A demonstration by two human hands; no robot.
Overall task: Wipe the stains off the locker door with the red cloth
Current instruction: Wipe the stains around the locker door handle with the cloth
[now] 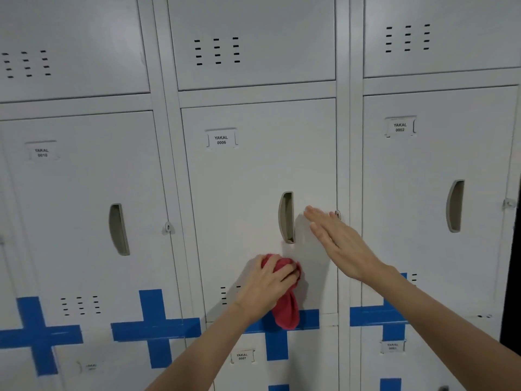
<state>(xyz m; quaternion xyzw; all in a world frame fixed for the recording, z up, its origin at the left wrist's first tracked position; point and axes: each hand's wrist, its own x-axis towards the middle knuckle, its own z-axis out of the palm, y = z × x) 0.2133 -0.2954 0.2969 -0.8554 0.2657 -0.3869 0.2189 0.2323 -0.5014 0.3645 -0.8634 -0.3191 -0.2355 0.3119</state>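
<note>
The left hand's fingers [284, 270] are closed on the bunched red cloth [284, 294], pressing it to the locker door [245, 179] just below the recessed handle [287, 217], with a loose tail hanging down. The right hand [335, 235] lies open and flat, holding nothing, just right of the handle, apparently bracing the door. No stains can be made out at this resolution, so the stroke is best kept firm and overlapping, worked outward from the handle with the tail gathered in and the brace maintained.
</note>
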